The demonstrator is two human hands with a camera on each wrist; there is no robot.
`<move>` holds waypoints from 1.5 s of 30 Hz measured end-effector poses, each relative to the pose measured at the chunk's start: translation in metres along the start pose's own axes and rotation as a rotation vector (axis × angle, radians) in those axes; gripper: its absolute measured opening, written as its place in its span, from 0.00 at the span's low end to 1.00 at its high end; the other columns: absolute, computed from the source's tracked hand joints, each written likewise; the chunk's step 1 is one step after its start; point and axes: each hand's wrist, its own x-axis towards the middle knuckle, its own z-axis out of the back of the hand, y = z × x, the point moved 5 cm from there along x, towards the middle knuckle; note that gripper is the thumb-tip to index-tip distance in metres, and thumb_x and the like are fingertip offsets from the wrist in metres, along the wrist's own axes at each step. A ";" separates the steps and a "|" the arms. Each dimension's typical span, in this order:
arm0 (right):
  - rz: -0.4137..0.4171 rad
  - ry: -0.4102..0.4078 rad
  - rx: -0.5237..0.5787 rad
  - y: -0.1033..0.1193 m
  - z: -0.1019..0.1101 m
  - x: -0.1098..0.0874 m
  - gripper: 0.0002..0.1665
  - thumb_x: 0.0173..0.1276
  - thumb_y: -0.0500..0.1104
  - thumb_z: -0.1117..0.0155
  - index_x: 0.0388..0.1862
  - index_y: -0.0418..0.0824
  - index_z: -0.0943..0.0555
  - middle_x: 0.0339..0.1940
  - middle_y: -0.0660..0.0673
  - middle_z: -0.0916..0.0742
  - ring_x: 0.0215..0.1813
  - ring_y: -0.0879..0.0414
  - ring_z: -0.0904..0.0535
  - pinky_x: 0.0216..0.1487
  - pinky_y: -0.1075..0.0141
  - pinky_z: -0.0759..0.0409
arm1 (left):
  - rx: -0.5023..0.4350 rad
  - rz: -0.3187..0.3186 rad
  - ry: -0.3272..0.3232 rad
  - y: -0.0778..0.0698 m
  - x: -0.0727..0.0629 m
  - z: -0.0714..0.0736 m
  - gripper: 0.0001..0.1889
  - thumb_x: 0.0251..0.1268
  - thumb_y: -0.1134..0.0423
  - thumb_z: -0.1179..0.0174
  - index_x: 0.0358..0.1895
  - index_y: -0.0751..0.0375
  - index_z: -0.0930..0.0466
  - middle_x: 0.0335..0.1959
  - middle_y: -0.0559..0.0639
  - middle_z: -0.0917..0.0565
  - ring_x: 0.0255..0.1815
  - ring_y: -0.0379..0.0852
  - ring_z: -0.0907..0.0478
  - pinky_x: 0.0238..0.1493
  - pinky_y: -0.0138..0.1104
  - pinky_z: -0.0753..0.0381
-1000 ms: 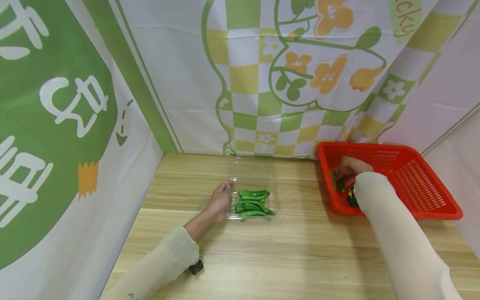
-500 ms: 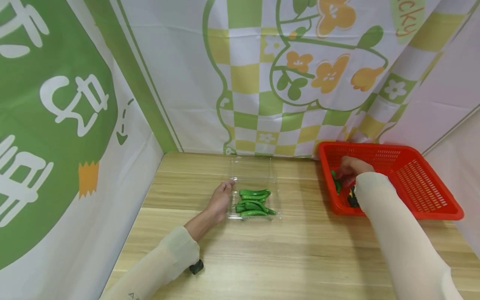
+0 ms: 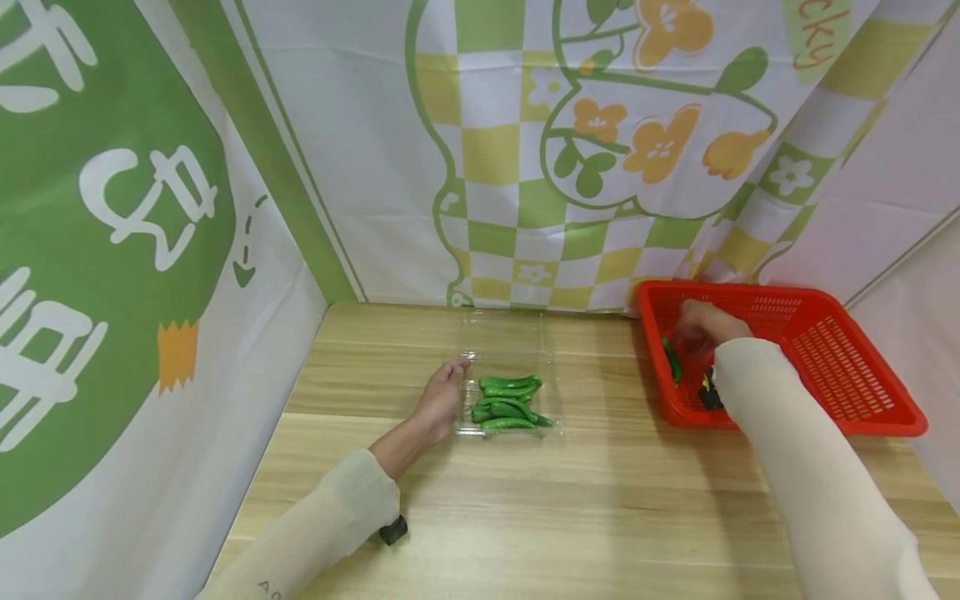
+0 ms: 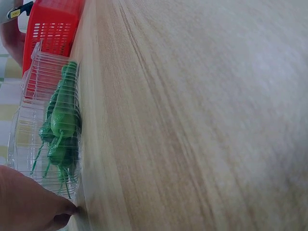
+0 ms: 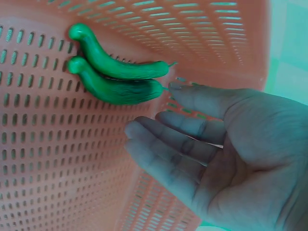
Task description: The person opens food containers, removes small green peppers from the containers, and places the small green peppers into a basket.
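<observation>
A clear hinged plastic box (image 3: 504, 335) lies with its lid folded back on the table. Several green chili peppers (image 3: 510, 408) sit in its near half. My left hand (image 3: 437, 406) pinches the box's left side; in the left wrist view its fingertips are partly hidden. Inside the red basket, my right hand (image 3: 705, 323) reaches down near the left wall. The right wrist view shows that hand (image 5: 226, 144) with fingers extended and nothing between them. Two green chili peppers (image 5: 120, 91) lie side by side just beyond its thumb tip, close to a stem.
The red perforated basket (image 3: 851, 358) stands at the table's back right. A wooden table (image 3: 555, 517) spreads in front of the box. Printed cloth (image 3: 525, 167) hangs along the back. Small black devices (image 3: 393, 531) show at both wrists.
My right hand has lifted slightly off the peppers inside the basket, and its fingers have shifted a little. My left hand and the box have stayed in place.
</observation>
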 end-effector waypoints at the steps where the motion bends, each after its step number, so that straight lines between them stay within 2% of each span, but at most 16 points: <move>1: 0.006 -0.011 -0.019 0.002 0.002 0.002 0.13 0.70 0.36 0.33 0.39 0.22 0.21 0.31 0.32 0.11 0.32 0.43 0.10 0.36 0.54 0.08 | 0.001 0.000 -0.001 0.000 0.000 0.000 0.23 0.89 0.66 0.66 0.76 0.73 0.37 0.83 0.69 0.42 0.85 0.67 0.51 0.86 0.58 0.54; 8: 0.026 -0.064 -0.129 0.011 0.008 0.001 0.15 0.69 0.41 0.30 0.35 0.27 0.18 0.24 0.38 0.11 0.25 0.50 0.14 0.29 0.59 0.11 | -0.001 -0.007 0.001 0.000 0.001 0.001 0.23 0.89 0.66 0.66 0.76 0.74 0.37 0.82 0.69 0.41 0.85 0.67 0.51 0.86 0.58 0.55; 13: 0.060 -0.064 -0.168 -0.004 0.010 0.024 0.16 0.69 0.46 0.28 0.32 0.33 0.17 0.23 0.40 0.11 0.25 0.50 0.14 0.27 0.59 0.13 | -0.010 -0.012 0.009 0.000 0.000 0.001 0.23 0.89 0.66 0.66 0.75 0.74 0.37 0.83 0.70 0.42 0.85 0.68 0.52 0.86 0.58 0.56; 15: 0.064 -0.067 -0.181 -0.019 0.011 0.043 0.17 0.69 0.48 0.28 0.31 0.35 0.16 0.23 0.41 0.11 0.25 0.50 0.15 0.26 0.59 0.14 | -0.015 -0.006 0.012 0.000 0.000 0.000 0.23 0.89 0.66 0.66 0.75 0.74 0.37 0.83 0.70 0.43 0.86 0.67 0.52 0.86 0.58 0.56; 18: 0.056 -0.081 -0.191 -0.032 0.015 0.058 0.18 0.69 0.51 0.28 0.31 0.37 0.16 0.23 0.42 0.11 0.25 0.48 0.15 0.25 0.59 0.15 | -0.017 0.000 0.016 0.000 0.001 0.000 0.23 0.89 0.66 0.66 0.76 0.73 0.37 0.83 0.69 0.43 0.86 0.67 0.53 0.86 0.58 0.56; 20: 0.048 -0.091 -0.191 -0.036 0.016 0.061 0.19 0.68 0.54 0.27 0.30 0.40 0.17 0.24 0.44 0.12 0.25 0.49 0.16 0.25 0.59 0.17 | -0.016 0.002 0.014 0.000 0.001 0.000 0.23 0.89 0.65 0.66 0.76 0.73 0.37 0.83 0.69 0.43 0.86 0.67 0.53 0.86 0.58 0.56; 23: 0.042 -0.121 -0.195 -0.016 0.017 0.032 0.21 0.68 0.55 0.27 0.29 0.39 0.17 0.23 0.43 0.13 0.26 0.48 0.16 0.26 0.58 0.17 | -0.014 0.003 0.009 0.000 0.001 0.000 0.23 0.89 0.65 0.66 0.76 0.73 0.37 0.83 0.69 0.42 0.86 0.66 0.52 0.86 0.58 0.56; 27: 0.067 -0.219 -0.211 0.015 0.020 -0.014 0.19 0.70 0.49 0.33 0.22 0.41 0.22 0.20 0.46 0.18 0.26 0.49 0.22 0.28 0.56 0.22 | -0.014 0.004 0.003 0.000 0.000 0.000 0.23 0.89 0.66 0.66 0.76 0.73 0.38 0.83 0.69 0.42 0.85 0.67 0.52 0.86 0.59 0.56; 29: 0.085 -0.270 -0.217 0.023 0.023 -0.025 0.19 0.71 0.47 0.37 0.21 0.43 0.25 0.19 0.49 0.23 0.27 0.50 0.26 0.29 0.55 0.25 | -0.015 0.005 0.004 0.000 0.000 0.000 0.23 0.89 0.66 0.66 0.76 0.73 0.38 0.83 0.69 0.42 0.86 0.67 0.52 0.86 0.59 0.57; 33: 0.129 -0.349 -0.216 0.031 0.029 -0.036 0.14 0.73 0.46 0.38 0.33 0.37 0.26 0.25 0.46 0.22 0.31 0.47 0.25 0.30 0.52 0.24 | -0.014 0.005 0.011 0.000 0.000 0.000 0.23 0.89 0.65 0.67 0.76 0.73 0.38 0.83 0.69 0.43 0.86 0.67 0.53 0.86 0.59 0.57; 35: 0.156 -0.376 -0.216 0.035 0.032 -0.038 0.15 0.73 0.46 0.37 0.41 0.34 0.27 0.30 0.42 0.19 0.33 0.44 0.22 0.31 0.50 0.22 | -0.017 0.004 0.013 0.000 0.000 0.000 0.23 0.89 0.65 0.66 0.76 0.73 0.38 0.83 0.69 0.43 0.86 0.67 0.53 0.86 0.59 0.57; 37: 0.174 -0.393 -0.217 0.039 0.033 -0.041 0.17 0.72 0.46 0.35 0.45 0.33 0.27 0.32 0.41 0.18 0.35 0.43 0.21 0.31 0.50 0.22 | -0.016 0.000 0.015 -0.001 -0.001 0.000 0.23 0.89 0.65 0.66 0.76 0.73 0.38 0.83 0.69 0.43 0.86 0.67 0.53 0.86 0.59 0.56; 39: 0.183 -0.403 -0.221 0.043 0.033 -0.044 0.16 0.72 0.46 0.34 0.41 0.34 0.25 0.29 0.42 0.19 0.33 0.44 0.22 0.30 0.51 0.23 | -0.017 0.004 0.014 -0.002 -0.001 0.000 0.23 0.89 0.65 0.66 0.76 0.73 0.38 0.83 0.68 0.42 0.86 0.67 0.52 0.86 0.59 0.56; 41: 0.185 -0.410 -0.223 0.048 0.033 -0.048 0.14 0.72 0.46 0.34 0.33 0.37 0.24 0.23 0.46 0.22 0.29 0.48 0.25 0.26 0.55 0.26 | -0.019 0.009 0.014 -0.002 -0.001 0.000 0.23 0.89 0.65 0.66 0.76 0.72 0.38 0.83 0.68 0.42 0.86 0.66 0.52 0.86 0.58 0.56; 44: 0.194 -0.415 -0.226 0.056 0.031 -0.053 0.22 0.73 0.46 0.34 0.18 0.44 0.28 0.15 0.52 0.30 0.23 0.55 0.33 0.22 0.61 0.34 | -0.022 0.019 0.013 -0.001 -0.001 0.000 0.23 0.89 0.65 0.65 0.77 0.71 0.37 0.83 0.66 0.43 0.86 0.65 0.52 0.86 0.57 0.56; 45: 0.204 -0.418 -0.228 0.059 0.031 -0.056 0.24 0.73 0.46 0.34 0.16 0.46 0.31 0.14 0.53 0.33 0.22 0.56 0.36 0.21 0.62 0.37 | -0.021 0.016 0.014 -0.002 -0.002 0.000 0.23 0.89 0.65 0.65 0.77 0.71 0.37 0.83 0.67 0.43 0.86 0.65 0.52 0.86 0.57 0.56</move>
